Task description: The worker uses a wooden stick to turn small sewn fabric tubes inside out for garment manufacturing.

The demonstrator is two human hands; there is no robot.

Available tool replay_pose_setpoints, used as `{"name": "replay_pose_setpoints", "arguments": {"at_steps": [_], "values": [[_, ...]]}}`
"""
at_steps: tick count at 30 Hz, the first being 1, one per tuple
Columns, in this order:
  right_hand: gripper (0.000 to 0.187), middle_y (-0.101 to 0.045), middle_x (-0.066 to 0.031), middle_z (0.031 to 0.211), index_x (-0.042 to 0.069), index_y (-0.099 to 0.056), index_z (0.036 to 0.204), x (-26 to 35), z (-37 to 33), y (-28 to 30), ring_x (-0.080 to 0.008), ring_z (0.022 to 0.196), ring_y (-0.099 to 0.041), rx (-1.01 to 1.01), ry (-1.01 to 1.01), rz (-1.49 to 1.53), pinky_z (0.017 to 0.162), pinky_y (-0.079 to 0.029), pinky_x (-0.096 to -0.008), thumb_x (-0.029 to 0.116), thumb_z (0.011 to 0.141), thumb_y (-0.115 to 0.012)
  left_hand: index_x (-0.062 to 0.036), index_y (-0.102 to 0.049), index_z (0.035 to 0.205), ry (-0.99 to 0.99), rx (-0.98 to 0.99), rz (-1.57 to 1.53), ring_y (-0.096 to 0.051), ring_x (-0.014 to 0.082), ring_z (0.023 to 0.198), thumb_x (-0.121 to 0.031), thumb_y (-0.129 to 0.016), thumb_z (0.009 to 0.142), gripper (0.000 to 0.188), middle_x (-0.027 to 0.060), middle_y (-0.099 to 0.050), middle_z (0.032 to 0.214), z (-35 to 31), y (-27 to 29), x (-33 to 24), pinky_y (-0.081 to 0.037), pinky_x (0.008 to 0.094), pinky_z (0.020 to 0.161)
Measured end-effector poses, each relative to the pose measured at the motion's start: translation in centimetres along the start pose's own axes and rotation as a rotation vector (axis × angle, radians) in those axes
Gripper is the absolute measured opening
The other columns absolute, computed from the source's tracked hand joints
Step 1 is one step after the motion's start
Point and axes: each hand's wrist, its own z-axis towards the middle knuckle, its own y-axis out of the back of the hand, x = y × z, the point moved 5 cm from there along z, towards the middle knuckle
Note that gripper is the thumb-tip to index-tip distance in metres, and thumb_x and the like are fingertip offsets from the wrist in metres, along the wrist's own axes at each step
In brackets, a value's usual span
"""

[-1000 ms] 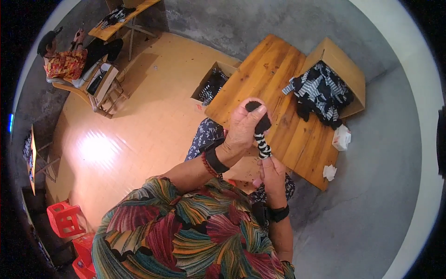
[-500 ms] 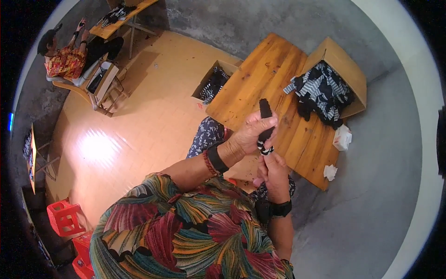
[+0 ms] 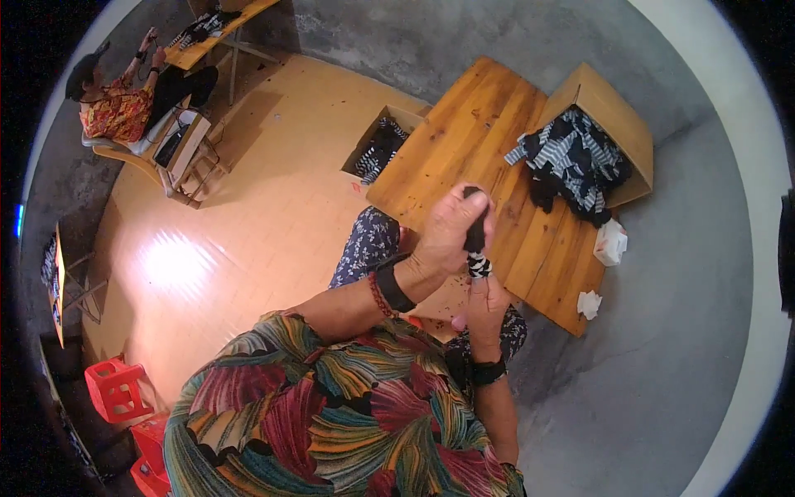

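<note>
In front of my body, above the near edge of the wooden table, I hold a black sock-like knitted piece (image 3: 475, 238) with a black-and-white striped part near its lower end. My left hand (image 3: 449, 225) is closed around its upper black part, the thumb lying along the top. Just below the striped part, my right hand (image 3: 485, 305) grips the lower end, its fingers mostly hidden from view. The piece stands almost upright between the two hands.
A tipped cardboard box (image 3: 623, 137) spills black and striped knitted pieces (image 3: 575, 157) onto the wooden table (image 3: 464, 132). White tissue packet (image 3: 610, 243) and crumpled tissue (image 3: 589, 305) lie at its right edge. Another box (image 3: 364, 157) stands behind left. A co-worker (image 3: 120, 112) sits far left; red stools (image 3: 118, 389) stand nearer.
My left hand has slid up and closed over the black top end, which stuck out above it before. More of the striped part now shows between my hands; my right hand is slightly lower.
</note>
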Motion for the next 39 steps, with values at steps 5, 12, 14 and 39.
{"name": "replay_pose_setpoints", "arguments": {"at_steps": [5, 12, 14, 39], "values": [[0.024, -0.046, -0.0017, 0.054, 0.001, -0.054, 0.073, 1.3, 0.2, 0.4, -0.0111, 0.049, -0.042, 0.114, -0.332, 0.213, 0.046, -0.032, -0.0234, 0.021, 0.086, -0.047, -0.0088, -0.045, 0.083, 0.069, 0.110, -0.032, -0.043, 0.0087, 0.045, -0.025, -0.052, 0.085, 0.018, 0.0011, -0.046, 0.058, -0.4, 0.4, 1.1, -0.037, 0.0203, 0.039], [0.027, -0.036, 0.0045, 0.048, 0.005, -0.051, 0.073, 3.2, -0.8, -0.9, -0.0042, 0.039, -0.029, 0.334, -0.641, 0.722, 0.037, -0.023, -0.0196, 0.026, 0.088, -0.045, -0.0075, -0.046, 0.087, 0.187, 0.077, -0.032, -0.049, 0.0135, 0.049, -0.024, -0.051, 0.086, 0.018, 0.0035, -0.049, 0.062, -0.2, 0.2, -0.2, -0.042, 0.0242, 0.043], [0.028, -0.037, 0.0042, 0.049, 0.004, -0.052, 0.073, 2.9, -0.5, -0.3, -0.0042, 0.041, -0.031, 0.209, -0.600, 0.479, 0.038, -0.023, -0.0194, 0.027, 0.088, -0.046, -0.0070, -0.046, 0.089, 0.121, -0.054, -0.024, -0.050, 0.0155, 0.050, -0.025, -0.050, 0.087, 0.019, 0.0046, -0.050, 0.063, 0.0, 0.7, -0.7, -0.043, 0.0260, 0.045], [0.029, -0.034, 0.0027, 0.046, 0.003, -0.051, 0.078, 2.4, -0.2, 0.5, -0.0077, 0.035, -0.034, 0.224, -0.524, 0.349, 0.036, -0.036, -0.0209, 0.029, 0.088, -0.047, -0.0046, -0.048, 0.087, 0.175, -0.015, -0.076, -0.049, 0.0157, 0.045, -0.023, -0.048, 0.087, 0.019, 0.0048, -0.050, 0.060, 0.1, -0.2, -0.6, -0.042, 0.0259, 0.040]]}}
